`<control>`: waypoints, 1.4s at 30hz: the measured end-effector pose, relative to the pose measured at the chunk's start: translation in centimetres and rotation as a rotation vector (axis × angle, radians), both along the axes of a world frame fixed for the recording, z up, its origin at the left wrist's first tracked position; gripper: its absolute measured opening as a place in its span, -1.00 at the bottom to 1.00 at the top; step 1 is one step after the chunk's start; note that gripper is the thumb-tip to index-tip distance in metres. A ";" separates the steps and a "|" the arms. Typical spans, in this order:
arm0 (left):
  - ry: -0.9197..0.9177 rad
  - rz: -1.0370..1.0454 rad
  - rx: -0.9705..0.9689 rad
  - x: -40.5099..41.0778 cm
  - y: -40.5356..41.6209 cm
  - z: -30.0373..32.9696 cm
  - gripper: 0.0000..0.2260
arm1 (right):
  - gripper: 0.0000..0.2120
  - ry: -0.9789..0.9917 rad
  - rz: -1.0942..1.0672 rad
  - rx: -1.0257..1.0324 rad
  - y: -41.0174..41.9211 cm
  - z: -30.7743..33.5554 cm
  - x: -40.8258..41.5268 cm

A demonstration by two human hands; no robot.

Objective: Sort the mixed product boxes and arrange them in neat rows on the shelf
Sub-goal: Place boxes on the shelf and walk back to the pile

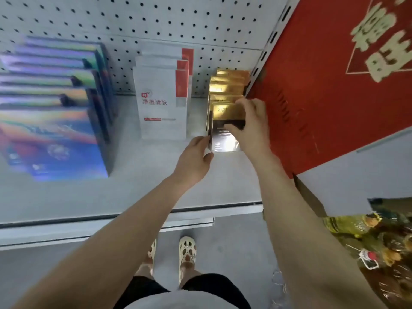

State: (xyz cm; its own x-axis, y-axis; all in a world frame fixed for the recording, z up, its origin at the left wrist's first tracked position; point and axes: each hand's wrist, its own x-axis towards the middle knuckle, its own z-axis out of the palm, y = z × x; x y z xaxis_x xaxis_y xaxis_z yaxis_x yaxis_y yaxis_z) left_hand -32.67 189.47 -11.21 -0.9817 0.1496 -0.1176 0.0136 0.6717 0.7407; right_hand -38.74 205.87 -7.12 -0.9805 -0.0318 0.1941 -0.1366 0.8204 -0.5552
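both hands (225, 139) grip glossy gold-black box (225, 128); matte shelf (66, 197)

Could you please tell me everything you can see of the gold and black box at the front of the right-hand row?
The front gold and black box stands upright at the head of a row of like gold boxes, on the grey shelf beside the red side panel. Its glossy face is gold above and dark below, with blurred lettering. The left hand grips its left edge; the right hand holds its right side, thumb across the face.
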 end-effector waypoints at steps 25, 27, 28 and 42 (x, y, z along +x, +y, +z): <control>0.166 0.579 0.180 12.5 -13.6 3.7 -0.76 | -0.77 0.210 0.294 -0.031 -10.1 0.3 5.3; 0.163 0.725 0.205 16.4 -16.6 3.4 -0.76 | -0.78 0.171 0.442 -0.065 -14.1 -0.8 7.6; 0.157 0.798 0.206 18.4 -18.1 3.2 -0.76 | -0.79 0.151 0.516 -0.076 -16.1 -1.4 8.9; 0.086 1.502 0.196 46.0 -39.2 0.4 -0.80 | -0.73 -0.077 1.220 0.109 -47.5 -5.1 29.3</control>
State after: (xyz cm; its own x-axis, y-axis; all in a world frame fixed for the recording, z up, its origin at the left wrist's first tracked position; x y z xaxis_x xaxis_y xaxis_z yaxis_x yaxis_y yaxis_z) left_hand 13.36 150.30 -10.79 -0.2360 -0.9599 -0.1514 -0.5266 -0.0046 0.8501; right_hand -9.47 158.35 -12.25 -0.3060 -0.9490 0.0757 -0.8172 0.2210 -0.5323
